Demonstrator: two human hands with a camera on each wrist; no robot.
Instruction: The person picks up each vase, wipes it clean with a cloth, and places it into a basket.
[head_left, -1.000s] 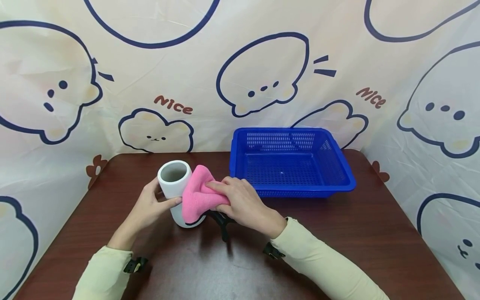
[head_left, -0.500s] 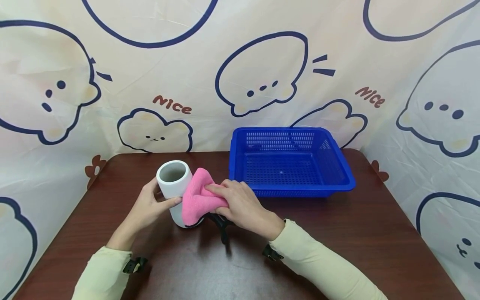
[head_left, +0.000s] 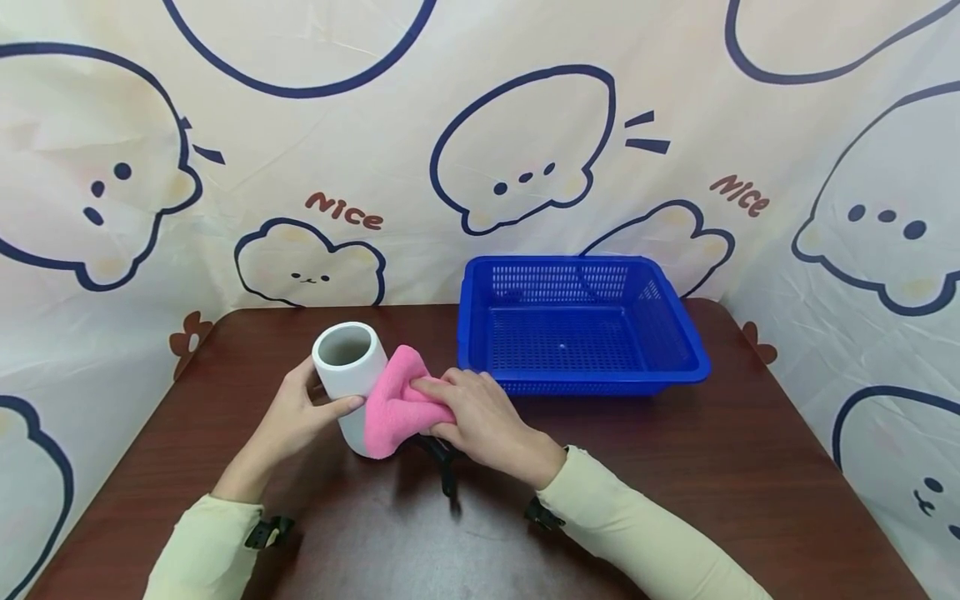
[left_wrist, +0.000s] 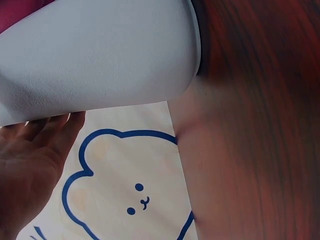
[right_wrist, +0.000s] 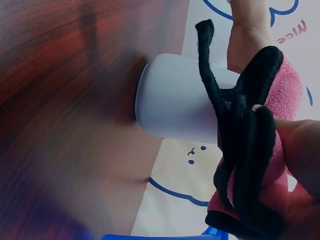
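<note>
A white cylindrical vase [head_left: 347,377] with an open top stands on the table, leaning slightly in the head view. My left hand [head_left: 296,412] grips its left side, thumb across the front and fingers behind. In the left wrist view those fingers meet the smooth wall of the vase [left_wrist: 115,55]. Bunched in my right hand [head_left: 487,425] is a pink cloth [head_left: 392,410], pressed against the vase's right side. The right wrist view shows the cloth's fuzzy pink face [right_wrist: 286,95] and black edging [right_wrist: 245,150], with a black strip dangling off it. The cloth covers part of the vase's lower wall.
A blue plastic basket [head_left: 585,387] with perforated walls sits at the back of the brown table [head_left: 420,542], right of the vase. Behind the table hangs a pale cloth backdrop [head_left: 337,150] with cartoon drawings.
My right hand and the pink cloth have slid a little downward along the vase's side. The left hand and the vase have stayed almost in place.
</note>
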